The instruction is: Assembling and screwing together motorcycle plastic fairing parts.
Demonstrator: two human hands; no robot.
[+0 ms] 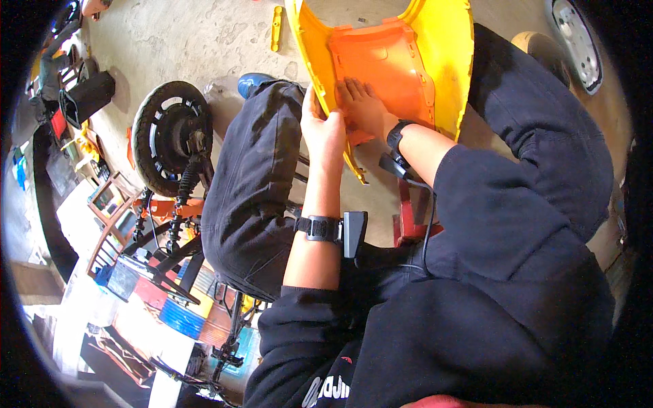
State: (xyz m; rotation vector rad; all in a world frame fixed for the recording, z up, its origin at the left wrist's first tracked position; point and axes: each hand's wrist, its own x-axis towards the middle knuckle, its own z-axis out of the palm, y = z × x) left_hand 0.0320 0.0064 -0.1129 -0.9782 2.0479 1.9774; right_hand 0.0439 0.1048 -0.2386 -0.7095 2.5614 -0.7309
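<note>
At the far left, beyond the cluttered edge of the view, a black open-topped container (88, 95) is seen above a wooden frame (109, 200). Next to these, a black-tyred wheel (170, 139) is shown on the concrete floor (177, 51), with a coil-spring shock absorber (186, 180) placed just beside it. Lower down, brightly coloured panels (183, 316) are partly covered by dark metal framework. Further right, the left trouser leg (252, 156) is bent at the knee, and a blue shoe (253, 83) is seen by it; above, a narrow yellow strip (277, 29) is laid on the floor.

At upper centre, a curved yellow shell (447, 61) is held between the knees. Its left edge is gripped by the left hand (322, 132), the thumb being laid on the near side and the fingers wrapped behind. A strap (320, 228) with a dark device is worn on that forearm. Between the yellow sides, an orange panel (381, 58) is set; whether the two are joined cannot be told. Its inner face is touched by the right hand (367, 112), whose fingers are stretched out, slightly spread and closed around nothing. Below, a red metal stand (409, 216) is partly hidden. At the far right, beyond the right trouser leg (544, 122), a pale slotted plate (577, 42) is seen.
</note>
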